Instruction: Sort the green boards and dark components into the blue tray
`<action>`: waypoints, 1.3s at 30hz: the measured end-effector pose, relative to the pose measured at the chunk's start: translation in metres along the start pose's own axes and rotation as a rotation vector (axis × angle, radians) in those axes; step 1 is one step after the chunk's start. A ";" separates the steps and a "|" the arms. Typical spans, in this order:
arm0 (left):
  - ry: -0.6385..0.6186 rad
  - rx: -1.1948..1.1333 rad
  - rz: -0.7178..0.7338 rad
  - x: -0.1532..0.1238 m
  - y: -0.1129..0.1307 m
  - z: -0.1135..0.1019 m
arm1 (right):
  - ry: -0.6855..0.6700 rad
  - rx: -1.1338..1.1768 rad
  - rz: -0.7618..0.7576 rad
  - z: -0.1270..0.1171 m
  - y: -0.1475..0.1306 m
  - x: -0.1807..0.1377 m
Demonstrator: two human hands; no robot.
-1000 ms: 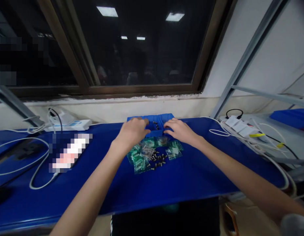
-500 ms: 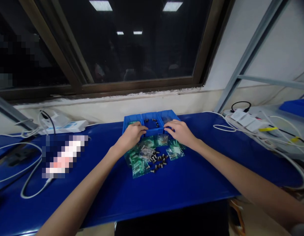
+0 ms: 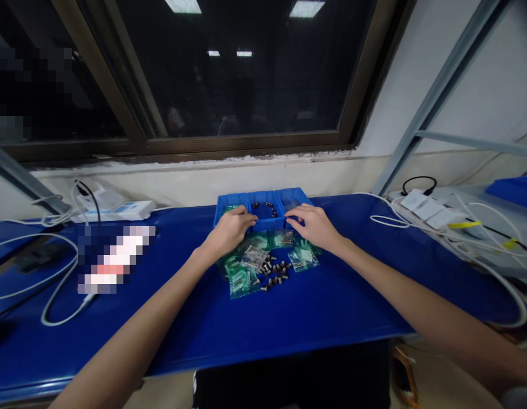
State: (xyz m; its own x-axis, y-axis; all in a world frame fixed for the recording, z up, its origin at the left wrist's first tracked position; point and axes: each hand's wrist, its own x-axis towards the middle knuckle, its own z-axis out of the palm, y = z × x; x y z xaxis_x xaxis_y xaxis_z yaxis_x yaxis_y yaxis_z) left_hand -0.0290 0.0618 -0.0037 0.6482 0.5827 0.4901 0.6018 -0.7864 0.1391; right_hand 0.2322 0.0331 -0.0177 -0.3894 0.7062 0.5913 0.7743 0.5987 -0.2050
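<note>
Two hands: left hand (image 3: 229,231), right hand (image 3: 314,226). One blue parts tray (image 3: 263,224), three compartments. Roughly six green-printed plastic bags (image 3: 242,281). Small dark metal parts (image 3: 274,271): too many to count.

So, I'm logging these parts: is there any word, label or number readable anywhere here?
None can be read.
Clear plastic packets of green parts: any printing is too small to read.
Yellow tags on the white cables: too small and blurred.
Pixelated object on the blue bench: blurred out.
</note>
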 end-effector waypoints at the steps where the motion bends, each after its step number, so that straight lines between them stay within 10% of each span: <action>1: 0.002 -0.003 -0.002 0.000 0.000 0.000 | -0.003 -0.003 0.001 0.000 -0.001 0.000; 14: 0.028 0.036 -0.021 -0.002 0.003 -0.003 | -0.027 0.034 0.017 -0.014 -0.017 0.000; 25: 0.133 0.130 0.036 -0.004 0.037 -0.008 | -0.342 -0.014 -0.021 -0.013 -0.027 -0.006; 39: 0.123 0.097 0.098 -0.009 0.034 0.003 | -0.266 -0.043 -0.067 -0.017 -0.029 -0.003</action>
State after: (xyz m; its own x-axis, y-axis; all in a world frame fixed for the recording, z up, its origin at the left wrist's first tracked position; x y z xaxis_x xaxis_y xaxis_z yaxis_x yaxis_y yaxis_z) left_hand -0.0129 0.0303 -0.0063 0.6478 0.4704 0.5992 0.5847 -0.8113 0.0049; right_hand 0.2198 0.0071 -0.0003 -0.5532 0.7437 0.3753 0.7609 0.6345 -0.1357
